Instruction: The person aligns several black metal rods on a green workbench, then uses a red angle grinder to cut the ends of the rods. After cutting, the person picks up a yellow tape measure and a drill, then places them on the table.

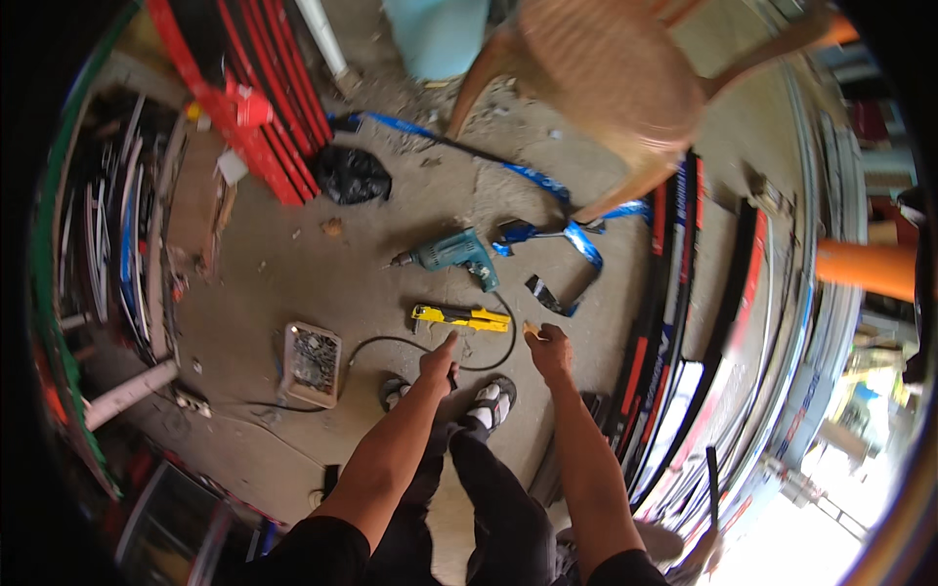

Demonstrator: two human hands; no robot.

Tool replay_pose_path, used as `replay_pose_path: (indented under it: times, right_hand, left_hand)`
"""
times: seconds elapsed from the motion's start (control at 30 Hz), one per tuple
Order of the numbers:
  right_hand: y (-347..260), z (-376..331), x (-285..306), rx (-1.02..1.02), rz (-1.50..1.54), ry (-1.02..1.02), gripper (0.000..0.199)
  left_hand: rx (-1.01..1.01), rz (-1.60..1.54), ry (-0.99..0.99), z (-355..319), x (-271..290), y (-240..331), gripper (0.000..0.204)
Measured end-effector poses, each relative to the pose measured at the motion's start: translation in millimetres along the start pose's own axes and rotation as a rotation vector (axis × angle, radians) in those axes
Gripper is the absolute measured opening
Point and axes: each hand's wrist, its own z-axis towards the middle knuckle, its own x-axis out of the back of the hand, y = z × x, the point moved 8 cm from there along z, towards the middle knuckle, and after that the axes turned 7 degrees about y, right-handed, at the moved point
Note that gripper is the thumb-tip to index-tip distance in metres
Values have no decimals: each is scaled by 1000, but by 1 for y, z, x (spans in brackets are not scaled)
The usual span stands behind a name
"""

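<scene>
My left hand (pixel 440 363) hangs just below a yellow and black hand tool (pixel 461 318) lying on the floor. Its fingers look curled, with a bit of something dark showing at their edge that I cannot make out. To the right, my right hand (pixel 550 350) is closed in a pinch, and a small pale bit shows at its fingertips, too small to name. A teal power drill (pixel 449 259) rests on its side beyond the yellow tool. The drill's black cord (pixel 391 339) loops around the tool and runs left.
A tray of small metal pieces (pixel 313 364) sits at left. A brown plastic chair (pixel 616 78) stands far right, with blue strapping (pixel 532 178) by its leg. Long profiles (pixel 657 322) line the right side. Red bars (pixel 264 98) and a black bag (pixel 354 175) lie far left.
</scene>
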Motion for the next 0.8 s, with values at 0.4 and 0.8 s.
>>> replay_pose_path:
  times: [0.4,0.8]
  right_hand:
    - [-59,102,-179,348,-325,4,81]
    - [-39,-62,-133,-909,498,-446,11]
  left_hand:
    - [153,-138,596,107,-51,20,66]
    - [-424,-90,237,-31,162,15,32]
